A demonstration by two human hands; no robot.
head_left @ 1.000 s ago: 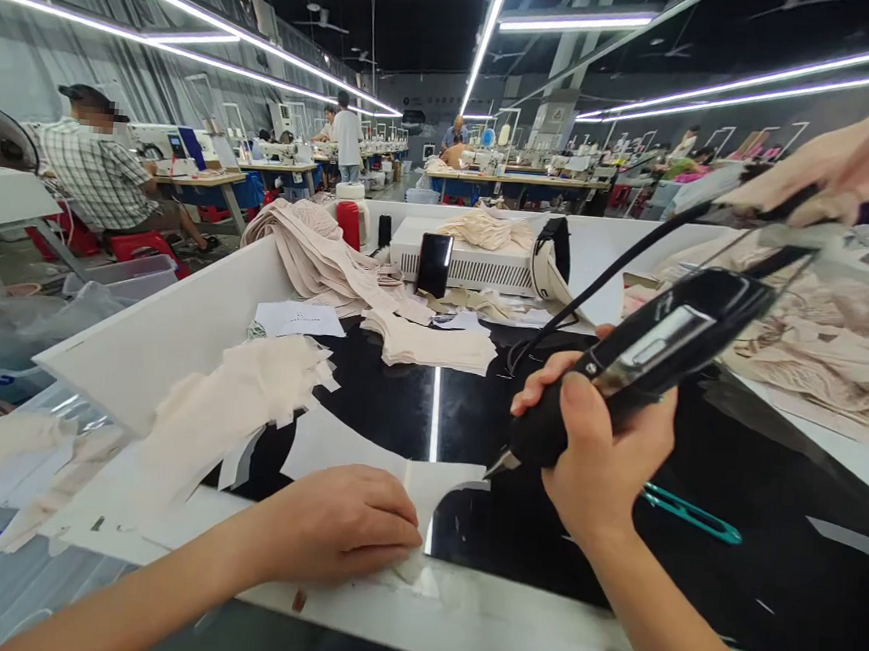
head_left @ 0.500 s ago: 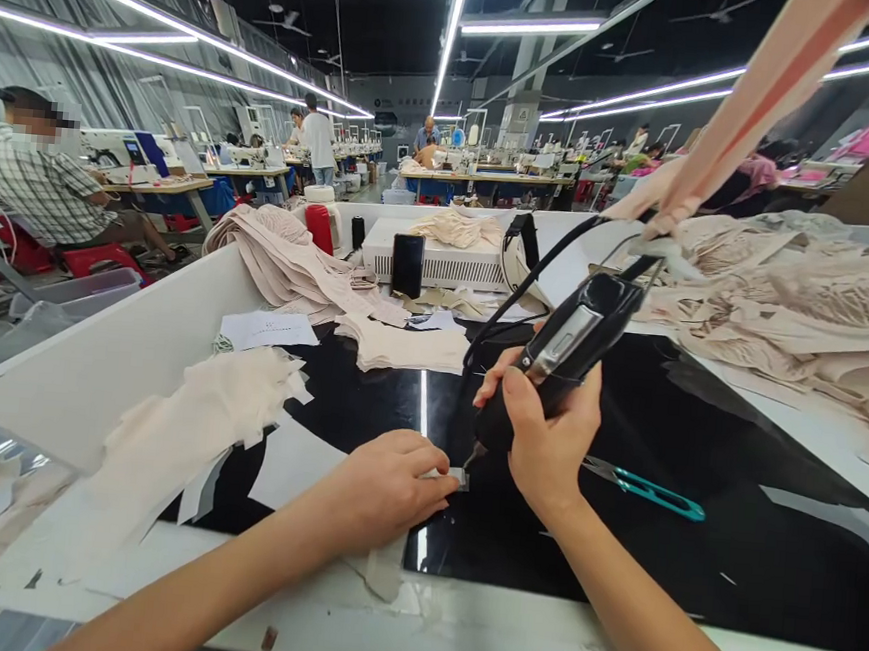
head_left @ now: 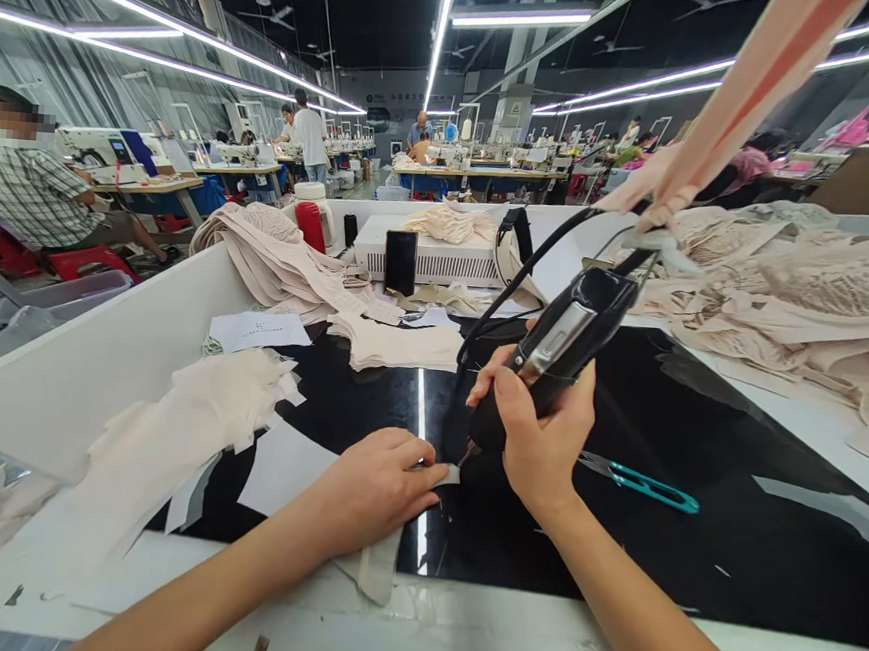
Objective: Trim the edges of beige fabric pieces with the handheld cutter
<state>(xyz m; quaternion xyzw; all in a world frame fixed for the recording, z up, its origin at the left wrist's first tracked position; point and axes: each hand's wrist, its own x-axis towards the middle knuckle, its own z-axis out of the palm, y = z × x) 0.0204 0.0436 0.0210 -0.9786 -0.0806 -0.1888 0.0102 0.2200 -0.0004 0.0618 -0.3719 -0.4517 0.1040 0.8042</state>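
My right hand point(head_left: 546, 435) is wrapped round a black corded hand tool point(head_left: 581, 322) with a silver plate on its side. The tool leans, its thin metal tip pointing down at a small pale fabric edge point(head_left: 454, 475). My left hand point(head_left: 384, 487) has its fingers together on that edge, pressing it against the glossy black work surface point(head_left: 493, 541). Beneath the left hand, more pale fabric point(head_left: 376, 570) hangs toward the front edge. Whether the tip touches the fabric, I cannot tell. Thread snips with a teal handle point(head_left: 651, 487) lie right of my right hand.
A pink fabric strap point(head_left: 753, 100) suspends the tool from above. Pale fabric stacks lie at the left point(head_left: 178, 426), centre point(head_left: 403, 345) and right point(head_left: 797, 304). A phone point(head_left: 400, 263) leans on a white vented box point(head_left: 454, 264). Other people sit or stand farther back.
The whole view has shifted slightly. My left fingers still press the fabric, and the tool's tip stays beside its edge, with only slight movement.
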